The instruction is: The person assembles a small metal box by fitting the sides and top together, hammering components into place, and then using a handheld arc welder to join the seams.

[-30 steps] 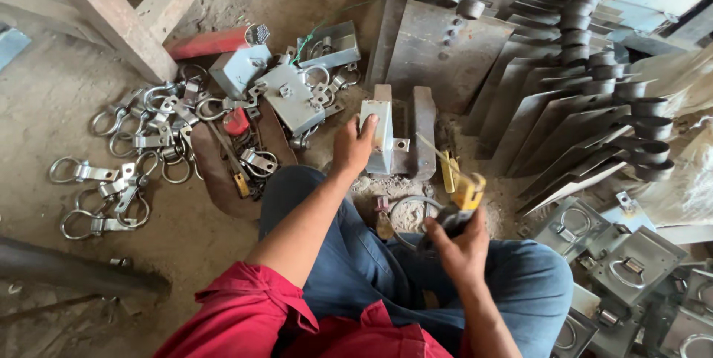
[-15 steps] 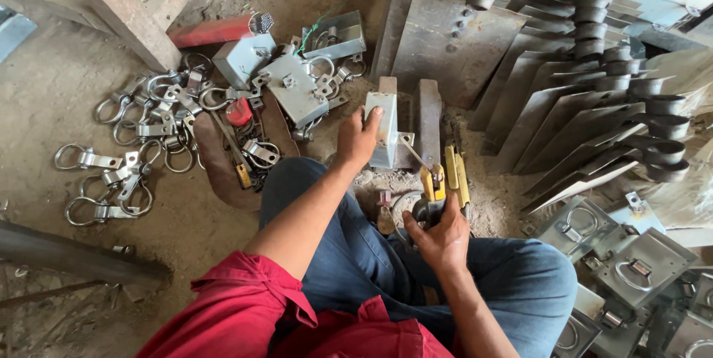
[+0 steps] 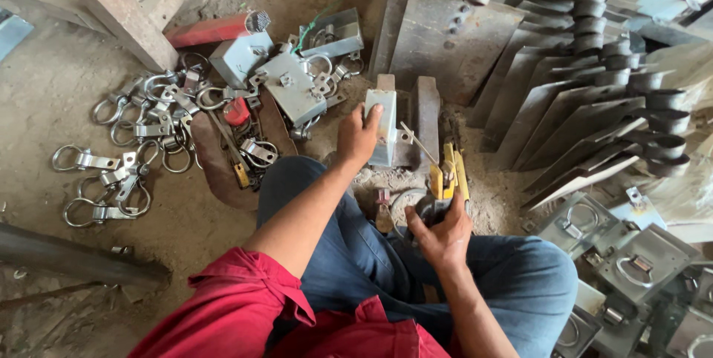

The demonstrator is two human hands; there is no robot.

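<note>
The left hand [image 3: 358, 135] clasps a small grey metal bracket [image 3: 384, 126] upright under its fingertips, likely stiff, heavy and sharp-edged, best held by its flat sides, while the right hand [image 3: 443, 233] grips yellow-handled pliers [image 3: 448, 180].

Left fingers [image 3: 371, 116] meet a grey metal box [image 3: 383, 126]; upright steel blocks [image 3: 425, 122] crowd beyond it, loose ring clips [image 3: 134, 151] farther left, bare dirt [image 3: 67, 68] past those.

My left hand [image 3: 359, 135] steadies a pale grey metal box [image 3: 384, 126] standing upright on the dirt floor; my right hand [image 3: 443, 233] grips a yellow-handled tool [image 3: 448, 174] just beside it.
</note>
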